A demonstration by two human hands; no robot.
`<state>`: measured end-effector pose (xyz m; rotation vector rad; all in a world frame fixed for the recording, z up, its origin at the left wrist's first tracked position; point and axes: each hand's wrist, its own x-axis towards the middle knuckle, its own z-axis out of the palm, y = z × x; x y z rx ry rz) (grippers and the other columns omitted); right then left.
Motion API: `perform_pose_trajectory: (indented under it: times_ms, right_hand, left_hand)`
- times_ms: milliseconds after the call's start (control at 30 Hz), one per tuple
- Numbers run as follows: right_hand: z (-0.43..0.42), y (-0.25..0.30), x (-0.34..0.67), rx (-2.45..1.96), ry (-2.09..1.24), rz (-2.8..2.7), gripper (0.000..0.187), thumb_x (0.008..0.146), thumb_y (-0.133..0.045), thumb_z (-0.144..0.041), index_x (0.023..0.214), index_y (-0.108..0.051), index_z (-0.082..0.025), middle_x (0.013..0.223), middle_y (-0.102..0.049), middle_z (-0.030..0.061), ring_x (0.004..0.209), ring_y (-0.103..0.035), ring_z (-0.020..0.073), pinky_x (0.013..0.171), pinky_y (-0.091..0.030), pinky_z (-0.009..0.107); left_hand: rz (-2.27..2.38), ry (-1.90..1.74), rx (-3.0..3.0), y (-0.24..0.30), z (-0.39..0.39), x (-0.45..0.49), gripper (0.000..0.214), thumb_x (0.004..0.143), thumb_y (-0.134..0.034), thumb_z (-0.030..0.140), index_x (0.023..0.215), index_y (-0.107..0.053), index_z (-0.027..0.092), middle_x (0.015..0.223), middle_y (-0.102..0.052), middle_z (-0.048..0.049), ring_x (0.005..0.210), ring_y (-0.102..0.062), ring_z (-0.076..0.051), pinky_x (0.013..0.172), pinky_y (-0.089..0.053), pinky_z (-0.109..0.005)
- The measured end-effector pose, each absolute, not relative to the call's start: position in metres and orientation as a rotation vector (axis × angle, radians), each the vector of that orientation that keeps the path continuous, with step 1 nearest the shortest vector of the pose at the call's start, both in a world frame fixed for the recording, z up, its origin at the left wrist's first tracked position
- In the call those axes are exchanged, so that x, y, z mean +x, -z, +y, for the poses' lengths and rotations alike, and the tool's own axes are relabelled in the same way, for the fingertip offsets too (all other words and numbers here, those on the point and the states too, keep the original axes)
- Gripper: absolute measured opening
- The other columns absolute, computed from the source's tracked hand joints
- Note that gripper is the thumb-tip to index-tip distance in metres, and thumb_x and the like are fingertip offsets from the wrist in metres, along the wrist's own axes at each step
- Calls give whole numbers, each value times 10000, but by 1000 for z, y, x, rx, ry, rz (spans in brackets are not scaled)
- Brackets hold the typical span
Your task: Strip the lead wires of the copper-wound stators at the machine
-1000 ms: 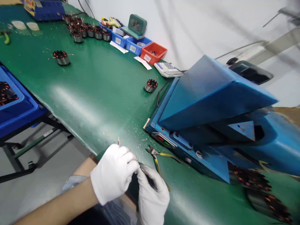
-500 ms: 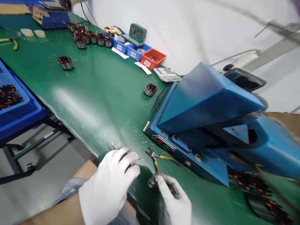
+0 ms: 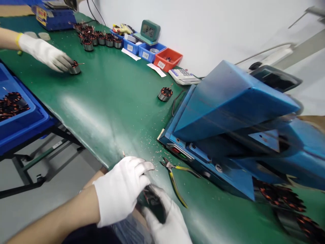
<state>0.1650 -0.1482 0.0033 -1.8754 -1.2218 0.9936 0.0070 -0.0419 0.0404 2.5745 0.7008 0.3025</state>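
Your L hand (image 3: 122,191) has its grip round a dark wired part (image 3: 150,197), mostly hidden btwn your hands; copper end (image 3: 124,154) pokes up. R hand (image 3: 167,217) curls beside it, grip unclear. Pliers (image 3: 169,165) lie spread on tabletop (image 3: 106,115) nr R hand.

At the far left, a co-worker's gloved hand (image 3: 48,55) has come in over the bench (image 3: 109,78) and now touches the lone wound core (image 3: 75,69). The right hand (image 3: 169,218), well apart from the left hand (image 3: 120,191) half a second ago, is back close beside it, uncovering the pliers (image 3: 175,185).
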Motion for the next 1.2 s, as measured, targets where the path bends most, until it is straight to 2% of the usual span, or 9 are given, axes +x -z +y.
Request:
perform_pose_trajectory:
  times_ms: [67,167,367,500,600,700,867,1067,1200]
  right_hand:
    - [-144,-6,163,-1854,-1103,-1296,177,770,-631,-268,904,-746,-245,886,-767,43,802,-711,223,753,-548,280]
    - [-133,-14,163,-1892,-1090,-1268,233,857,-529,-324,775,-732,-247,754,-750,29,675,-684,194,661,-525,247]
    - [-107,-27,166,-1958,-976,-1083,223,765,-548,-367,631,-665,-233,614,-692,30,575,-619,200,553,-501,255]
    - [-109,-28,174,-1981,-834,-853,219,750,-579,-393,692,-686,-212,663,-714,39,613,-646,204,589,-530,269]
    - [-121,-21,183,-1945,-760,-708,245,741,-639,-415,763,-722,-185,739,-749,68,673,-683,223,650,-561,297]
    - [-135,-6,187,-1918,-791,-777,255,722,-682,-404,829,-764,-188,878,-772,95,804,-712,259,741,-580,337]
    - [-150,11,183,-1876,-763,-1014,245,787,-650,-338,964,-777,-227,1053,-749,104,965,-705,280,886,-563,412]
    - [-141,5,177,-1698,-656,-1183,201,769,-677,-237,939,-785,-254,965,-769,85,863,-729,258,830,-595,383]
    - [-136,2,173,-1787,-918,-832,136,702,-722,-306,756,-797,-207,807,-778,91,728,-735,257,706,-618,330]
  left_hand:
    - [716,-266,2560,-41,-40,8,224,751,-547,83,952,-623,147,1353,-533,-94,1204,-488,-276,1045,-379,-421]
    - [710,-264,2518,-42,-39,7,203,771,-548,102,952,-619,159,1357,-531,-81,1179,-502,-284,1011,-401,-439]
    - [815,-350,2547,-32,-48,12,225,841,-503,107,1043,-590,153,1260,-579,-87,1100,-530,-269,968,-416,-457]
    - [1000,-400,2525,-21,-57,24,73,845,-548,146,897,-584,182,1198,-601,-68,1009,-543,-276,879,-430,-475]
    - [1035,-392,2481,-24,-57,29,78,827,-559,119,831,-585,192,1165,-609,-45,996,-536,-253,856,-422,-443]
    - [1020,-399,2448,-31,-54,30,106,842,-546,113,803,-595,199,1082,-626,-26,950,-535,-230,822,-411,-417]
    - [1032,-370,2402,-30,-52,32,91,855,-570,169,782,-608,209,946,-614,-16,854,-521,-209,741,-387,-383]
    - [1033,-499,2380,-24,-56,31,125,849,-552,155,756,-615,211,946,-625,-14,858,-535,-209,734,-375,-387]
    - [1050,-525,2337,-25,-57,31,124,834,-565,142,739,-609,208,974,-646,-10,891,-547,-219,760,-385,-400]
